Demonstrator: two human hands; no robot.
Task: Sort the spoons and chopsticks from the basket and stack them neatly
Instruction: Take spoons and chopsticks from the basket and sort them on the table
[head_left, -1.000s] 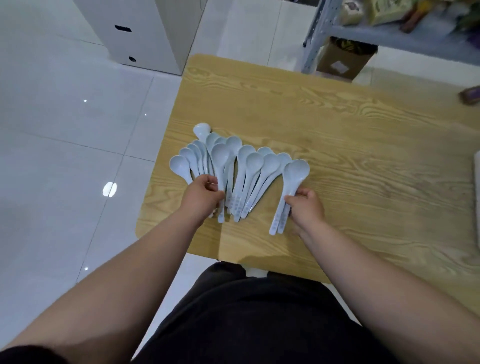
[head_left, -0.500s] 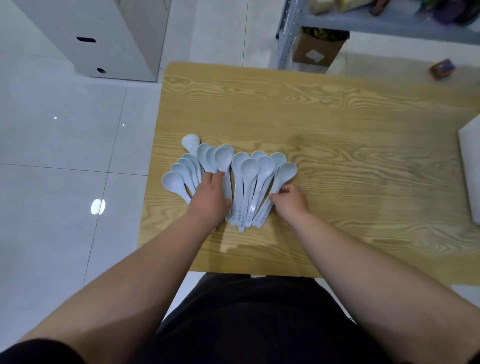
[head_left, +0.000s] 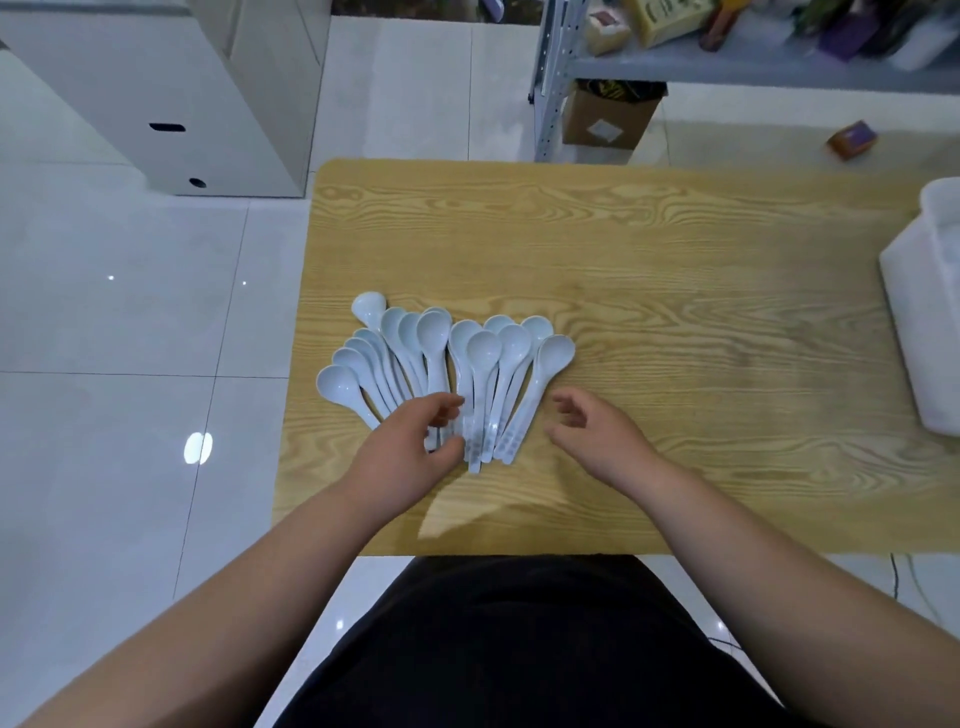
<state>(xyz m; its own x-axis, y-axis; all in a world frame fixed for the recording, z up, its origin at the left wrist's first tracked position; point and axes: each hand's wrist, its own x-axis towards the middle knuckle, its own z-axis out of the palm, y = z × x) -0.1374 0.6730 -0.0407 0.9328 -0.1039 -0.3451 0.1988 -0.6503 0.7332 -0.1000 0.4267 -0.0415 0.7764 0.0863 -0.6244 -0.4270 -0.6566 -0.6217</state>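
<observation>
Several pale blue plastic spoons (head_left: 447, 364) lie fanned out on the left part of the wooden table (head_left: 675, 291), bowls pointing away from me, handles bunched toward me. My left hand (head_left: 410, 452) hovers over the handles of the left group with fingers loosely curled, holding nothing. Just right of the rightmost spoon's handle, my right hand (head_left: 592, 441) is off the spoons, fingers relaxed and slightly curled. No chopsticks are in view.
A white basket (head_left: 930, 312) stands at the table's right edge, partly cut off. Beyond the table are a metal shelf rack (head_left: 727, 62) with boxes, a cardboard box (head_left: 608, 119) on the floor and a white cabinet (head_left: 171, 93) at the far left.
Both hands pushed the spoons closer together, the right group sliding left. Now both hands have lifted off the spoons and opened. The view has shifted, and more of the basket shows.
</observation>
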